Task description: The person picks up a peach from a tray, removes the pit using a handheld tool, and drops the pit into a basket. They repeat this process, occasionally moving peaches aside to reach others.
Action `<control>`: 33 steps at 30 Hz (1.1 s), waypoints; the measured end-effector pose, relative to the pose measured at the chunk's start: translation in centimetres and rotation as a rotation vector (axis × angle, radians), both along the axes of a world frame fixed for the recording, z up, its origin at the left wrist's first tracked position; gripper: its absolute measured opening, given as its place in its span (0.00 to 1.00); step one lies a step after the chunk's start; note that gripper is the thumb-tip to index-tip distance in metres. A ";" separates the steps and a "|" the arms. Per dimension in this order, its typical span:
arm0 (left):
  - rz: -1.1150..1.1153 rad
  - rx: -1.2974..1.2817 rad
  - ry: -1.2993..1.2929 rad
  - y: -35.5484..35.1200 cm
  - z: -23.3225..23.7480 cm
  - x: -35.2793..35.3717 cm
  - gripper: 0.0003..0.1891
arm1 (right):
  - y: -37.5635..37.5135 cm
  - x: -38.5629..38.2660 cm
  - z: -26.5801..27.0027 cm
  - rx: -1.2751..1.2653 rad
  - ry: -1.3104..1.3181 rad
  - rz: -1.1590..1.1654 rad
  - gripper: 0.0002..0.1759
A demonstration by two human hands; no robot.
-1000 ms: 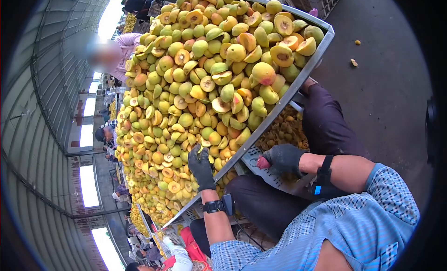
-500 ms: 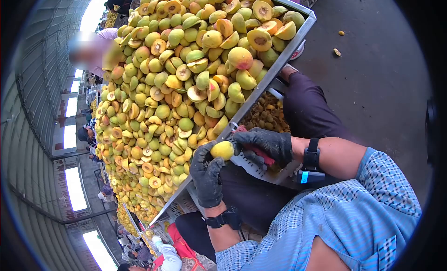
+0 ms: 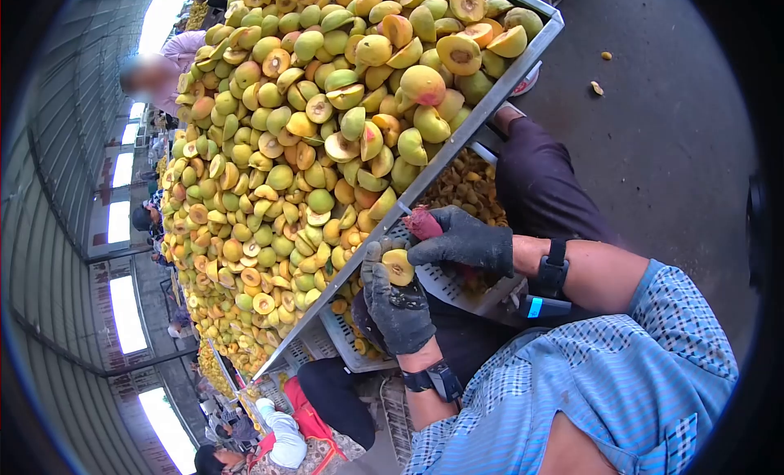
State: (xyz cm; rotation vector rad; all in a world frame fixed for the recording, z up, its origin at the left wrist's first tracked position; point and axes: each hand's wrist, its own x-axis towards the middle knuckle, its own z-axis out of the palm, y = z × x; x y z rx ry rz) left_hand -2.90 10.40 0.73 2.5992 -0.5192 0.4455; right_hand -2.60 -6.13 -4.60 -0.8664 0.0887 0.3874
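Held a yellow peach half (image 3: 398,267) in the gloved left hand (image 3: 398,304), fingers curled shut around it, centre of the frame, just below the metal rim of the fruit-heaped desk (image 3: 457,151). Gripped a red-handled tool (image 3: 423,224) in the closed, gloved right hand (image 3: 465,242), just right of the fruit

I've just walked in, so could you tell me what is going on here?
A person in dark gloves holds a yellow fruit in the left hand. The right hand grips a red-handled tool close against it. Beside them a metal tray is heaped with halved fruit. A crate of pits sits below its edge.
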 end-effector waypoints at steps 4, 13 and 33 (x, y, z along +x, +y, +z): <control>-0.078 -0.828 0.405 -2.9 1.3 -1.0 0.22 | -0.9 0.0 0.9 0.025 0.106 0.032 0.22; 0.147 -1.404 0.768 -0.6 -1.9 -0.4 0.27 | 0.5 -0.7 -0.8 -0.283 -0.262 -0.107 0.20; 0.161 -1.391 0.590 -3.6 0.1 0.2 0.26 | 1.5 -1.8 0.0 -0.549 -0.500 -0.139 0.26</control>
